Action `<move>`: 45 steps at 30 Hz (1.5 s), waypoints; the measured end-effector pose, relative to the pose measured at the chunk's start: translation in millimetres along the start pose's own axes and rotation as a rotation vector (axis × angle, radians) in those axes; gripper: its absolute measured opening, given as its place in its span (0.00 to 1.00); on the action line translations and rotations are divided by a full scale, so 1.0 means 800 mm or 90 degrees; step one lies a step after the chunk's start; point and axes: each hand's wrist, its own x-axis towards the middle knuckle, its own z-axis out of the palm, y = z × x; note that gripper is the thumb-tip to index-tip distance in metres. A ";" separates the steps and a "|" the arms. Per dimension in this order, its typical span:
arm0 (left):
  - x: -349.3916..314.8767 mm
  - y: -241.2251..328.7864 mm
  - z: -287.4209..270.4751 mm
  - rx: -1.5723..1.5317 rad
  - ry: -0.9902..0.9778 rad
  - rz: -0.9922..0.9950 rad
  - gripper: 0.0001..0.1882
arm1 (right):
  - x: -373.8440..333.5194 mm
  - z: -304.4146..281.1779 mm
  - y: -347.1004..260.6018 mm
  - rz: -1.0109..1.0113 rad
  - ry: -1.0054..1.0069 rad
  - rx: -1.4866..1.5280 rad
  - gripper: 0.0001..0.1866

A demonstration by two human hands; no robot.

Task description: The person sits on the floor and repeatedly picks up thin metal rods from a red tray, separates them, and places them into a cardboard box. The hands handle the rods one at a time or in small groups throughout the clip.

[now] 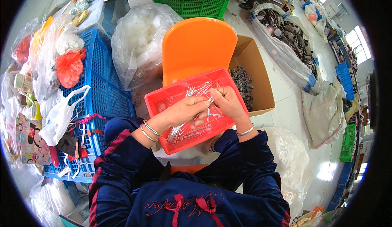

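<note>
Seated with a red tray (163, 148) above the knees, a person brings both bare hands together over its middle. The left hand (185, 109) reaches in across the tray's left side, its fingers drawn closed in a pinch on a few thin silvery sticks (174, 135); the right hand (229, 103) meets it from the right edge, fingers curled shut on the same small cluster, the count too small to tell. More sticks lie loose in the tray, thickest toward its near-left corner, others scattered along the far edge. Beyond stands an orange chair (199, 43), flanked on the right by a cardboard box (264, 82) of grey fuzzy pieces (241, 85) and on the left by a clear plastic bag (139, 39) with white contents.
</note>
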 end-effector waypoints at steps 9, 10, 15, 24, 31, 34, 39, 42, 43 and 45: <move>0.001 -0.001 0.000 -0.094 0.010 -0.033 0.13 | 0.003 0.004 0.020 0.026 0.028 0.028 0.21; 0.001 -0.002 0.000 -0.095 0.009 -0.032 0.12 | 0.002 0.005 0.020 0.024 0.033 0.025 0.21; 0.002 -0.004 -0.001 -0.097 0.002 -0.030 0.12 | 0.000 0.008 0.016 0.013 0.045 0.017 0.19; 0.002 -0.010 0.000 -0.032 0.000 0.008 0.13 | -0.005 0.017 0.005 0.033 0.043 0.056 0.22; 0.002 -0.003 -0.006 -0.014 0.062 0.018 0.13 | 0.000 -0.009 0.004 0.077 0.008 0.263 0.20; 0.001 -0.003 -0.004 0.014 0.103 0.030 0.14 | -0.001 -0.007 -0.013 0.068 0.081 0.219 0.16; 0.004 -0.007 -0.005 0.073 0.136 0.058 0.13 | 0.000 -0.002 -0.005 0.072 0.048 0.113 0.08; 0.009 -0.013 -0.005 0.135 0.183 0.109 0.11 | 0.001 -0.003 -0.007 0.075 0.048 0.108 0.07; 0.010 -0.017 -0.008 0.158 0.201 0.124 0.11 | 0.001 -0.003 -0.008 0.084 0.053 0.096 0.08; 0.009 -0.016 -0.007 0.201 0.235 0.136 0.11 | 0.001 -0.002 -0.009 0.090 0.063 0.120 0.08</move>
